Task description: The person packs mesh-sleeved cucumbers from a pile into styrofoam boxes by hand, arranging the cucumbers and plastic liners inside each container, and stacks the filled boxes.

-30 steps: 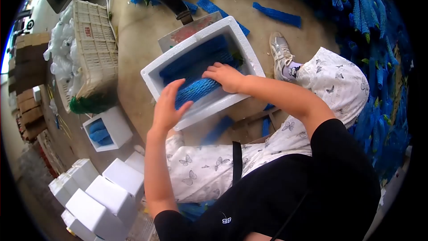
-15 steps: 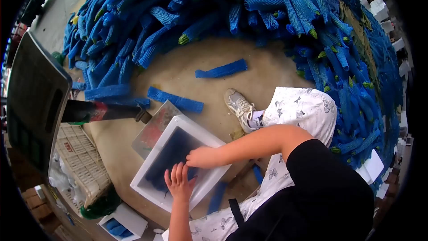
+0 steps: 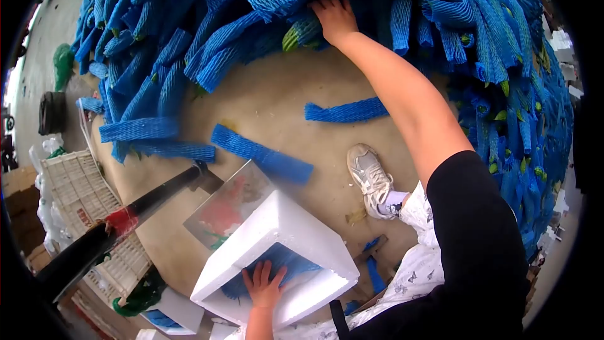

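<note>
My right hand (image 3: 335, 20) reaches out to the pile of blue net-wrapped green vegetables (image 3: 220, 56). Its fingers are stretched out and a little apart on the pile, beside one vegetable (image 3: 301, 34) whose green end pokes from its netting. The fingertips are partly lost in shadow. My left hand (image 3: 264, 286) is inside a white foam box (image 3: 277, 220), fingers spread over the blue netted contents (image 3: 292, 261). The box is tilted, its opening toward me, on or against a metal scale plate (image 3: 229, 204).
Loose blue net sleeves (image 3: 261, 154) lie on the tan floor. The scale's black post (image 3: 151, 198) slants across the left side, near a cream plastic crate (image 3: 82, 195). Another white foam box (image 3: 179, 311) with blue contents stands at lower left. My shoe (image 3: 370, 176) is right of the plate.
My right hand has left the foam box and moved up and forward to the pile. The box has tipped, with my left hand still in it. The view has shifted.
</note>
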Motion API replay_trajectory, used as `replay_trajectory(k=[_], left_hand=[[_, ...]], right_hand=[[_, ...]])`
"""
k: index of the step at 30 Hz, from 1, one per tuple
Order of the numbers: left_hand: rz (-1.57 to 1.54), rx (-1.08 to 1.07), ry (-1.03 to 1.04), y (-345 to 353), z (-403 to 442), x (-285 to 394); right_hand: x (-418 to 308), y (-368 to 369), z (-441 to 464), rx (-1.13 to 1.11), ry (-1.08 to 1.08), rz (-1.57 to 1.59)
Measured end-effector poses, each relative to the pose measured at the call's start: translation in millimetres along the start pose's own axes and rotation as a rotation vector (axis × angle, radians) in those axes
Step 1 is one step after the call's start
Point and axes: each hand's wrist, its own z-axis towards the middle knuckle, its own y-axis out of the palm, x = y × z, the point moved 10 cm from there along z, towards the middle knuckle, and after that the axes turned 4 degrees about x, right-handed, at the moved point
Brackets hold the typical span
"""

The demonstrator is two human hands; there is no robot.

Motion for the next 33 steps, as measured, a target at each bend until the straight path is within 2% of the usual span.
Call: replay_trajectory(k=[2,3,5,7,8,10,11,13,14,15,17,18,20,21,24,27,29,31,32,33], left_hand=[[0.005,0.005,0.022,-2.5,-2.3,2.1],[0.005,0.002,0.027,-1.7,-0.1,1.9],[0.004,0.005,0.029,-2.3,6.3,2.0],[-0.019,0.001,0.012,-6.3,7.7,3.9],[-0.02,0.02,0.022,-8.4,9.9,4.7],[-0.021,0.108,0.066,-17.6,14.5,9.1],[-0.045,0.119,0.065,-25.5,18.3,11.8],[-0.069,0.158,0.046,-38.1,18.5,16.0],[-0.037,0.198,0.029,-42.4,15.9,20.1],[0.006,0.269,0.017,-42.1,9.7,23.9],[0.081,0.481,0.125,-67.2,-8.9,41.2],[0.07,0.482,0.01,-79.0,-19.9,34.5],[-0.042,0.309,-0.25,-61.0,-31.8,-1.1],[-0.041,0.326,-0.264,-61.4,-31.9,-4.4],[-0.042,0.443,-0.213,-64.6,-34.2,4.9],[-0.027,0.32,-0.251,-56.3,-18.3,2.1],[-0.074,0.348,-0.223,-70.3,-22.6,11.1],[-0.137,0.422,-0.181,-73.1,-31.2,17.0],[-0.138,0.424,-0.189,-69.2,-31.1,13.5],[-0.16,0.49,-0.295,-69.0,-34.8,1.0]], right_hand=[[-1.8,-10.7,4.0,-0.03,-0.013,0.025],[-8.5,-15.0,-6.0,-0.146,-0.08,0.06],[-37.8,-66.6,-49.6,-0.069,-0.283,0.281],[-69.0,-115.3,-100.7,-0.179,-0.343,0.516],[-75.7,-136.2,-117.0,-0.256,-0.256,0.694],[-77.0,-180.9,-123.8,-0.236,-0.066,0.965],[-77.5,-196.3,-119.8,-0.348,0.036,0.97],[-79.5,-243.8,-106.6,-0.19,0.041,1.358],[-83.5,-267.2,-105.1,-0.244,0.125,1.56],[-79.4,-289.3,-102.6,-0.125,0.099,1.463],[-83.7,-346.4,-110.6,-0.194,0.17,1.652],[-86.0,-361.4,-117.6,-0.243,0.197,1.697],[-92.3,-385.0,-126.6,-0.146,0.155,1.816],[-96.5,-404.6,-131.3,-0.086,0.103,1.773],[-119.0,-424.8,-149.2,-0.122,0.102,1.7],[-142.8,-439.3,-159.7,-0.182,0.141,1.752],[-154.2,-431.4,-168.4,-0.221,0.142,1.815],[-156.3,-435.4,-175.6,-0.019,-0.033,1.454],[-159.9,-430.3,-178.0,-0.024,-0.04,1.457],[-163.5,-424.5,-181.6,-0.043,-0.047,1.498]])
